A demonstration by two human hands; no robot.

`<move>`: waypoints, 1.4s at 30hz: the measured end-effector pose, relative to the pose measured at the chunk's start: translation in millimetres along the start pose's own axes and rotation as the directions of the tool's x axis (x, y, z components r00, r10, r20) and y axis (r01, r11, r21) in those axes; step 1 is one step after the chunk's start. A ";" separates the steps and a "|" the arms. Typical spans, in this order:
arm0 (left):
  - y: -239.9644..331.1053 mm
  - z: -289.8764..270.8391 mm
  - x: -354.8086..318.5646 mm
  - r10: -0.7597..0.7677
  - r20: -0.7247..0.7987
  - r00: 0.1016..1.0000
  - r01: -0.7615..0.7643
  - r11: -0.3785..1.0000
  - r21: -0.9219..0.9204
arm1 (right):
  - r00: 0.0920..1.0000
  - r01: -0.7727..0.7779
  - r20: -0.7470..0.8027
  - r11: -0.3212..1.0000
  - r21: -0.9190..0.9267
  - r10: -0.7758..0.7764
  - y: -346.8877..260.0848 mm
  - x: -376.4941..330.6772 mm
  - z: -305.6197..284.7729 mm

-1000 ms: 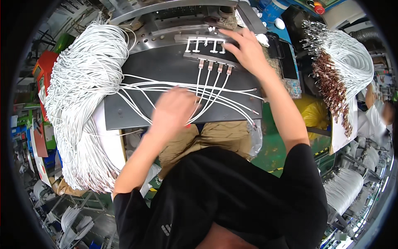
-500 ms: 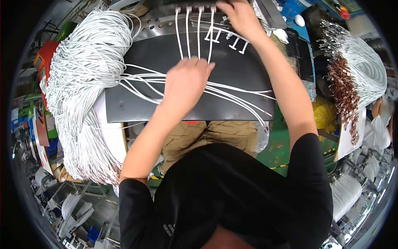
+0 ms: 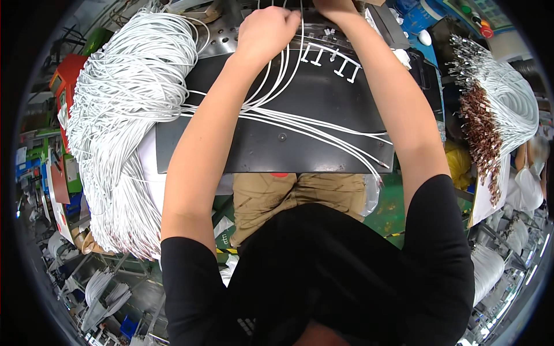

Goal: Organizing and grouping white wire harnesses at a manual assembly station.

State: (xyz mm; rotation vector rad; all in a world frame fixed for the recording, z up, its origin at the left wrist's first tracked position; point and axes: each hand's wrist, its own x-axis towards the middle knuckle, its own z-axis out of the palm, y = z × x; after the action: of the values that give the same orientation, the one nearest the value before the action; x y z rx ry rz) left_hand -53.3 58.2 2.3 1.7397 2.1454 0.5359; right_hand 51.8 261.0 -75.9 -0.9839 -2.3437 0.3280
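Observation:
My left hand (image 3: pixel 266 33) is at the far side of the black work surface (image 3: pixel 323 153), its fingers curled in over several white cables (image 3: pixel 277 86). One of these cables runs just right of the fingertips, and the others pass beneath the hand. From there they bend down and left across the surface. My right hand (image 3: pixel 336 7) reaches to the upper edge of the picture, right of the cable ends; its fingers are cut off from view. Below it lies a white strip with T-shaped branches (image 3: pixel 334 56). More white cables (image 3: pixel 329 128) stretch rightward past the surface's front edge.
A thick bundle of white cables (image 3: pixel 133 75) is heaped at the left. Another bundle with brown ends (image 3: pixel 482 118) hangs at the right. A perforated metal plate (image 3: pixel 222 36) borders the far side, and a blue container (image 3: pixel 418 17) stands at the back right.
My left hand has moved away from me, from the middle of the black surface to its far side, and the cables now curve. My right hand has shifted slightly up, partly out of the picture.

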 end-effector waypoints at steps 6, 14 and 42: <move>-75.7 31.5 23.1 0.269 -0.324 0.907 -0.105 0.890 0.445 | 0.951 0.304 0.003 0.933 -0.192 -0.309 -97.9 -87.5 -43.9; -48.5 48.8 33.2 0.341 -0.502 0.795 -0.085 0.882 0.463 | 0.972 0.228 0.044 0.973 0.027 -0.229 -76.0 -79.8 -44.4; -129.9 110.3 -335.0 -0.491 0.437 0.754 0.289 -0.349 -0.891 | 0.793 -0.608 0.329 0.703 0.368 0.513 -104.5 -494.2 -91.5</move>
State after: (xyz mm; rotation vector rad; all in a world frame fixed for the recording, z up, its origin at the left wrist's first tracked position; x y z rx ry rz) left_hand -44.4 -284.6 -151.4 -0.1133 1.1947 1.5375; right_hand 325.7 -164.9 -160.2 -1.4536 -1.9117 1.2224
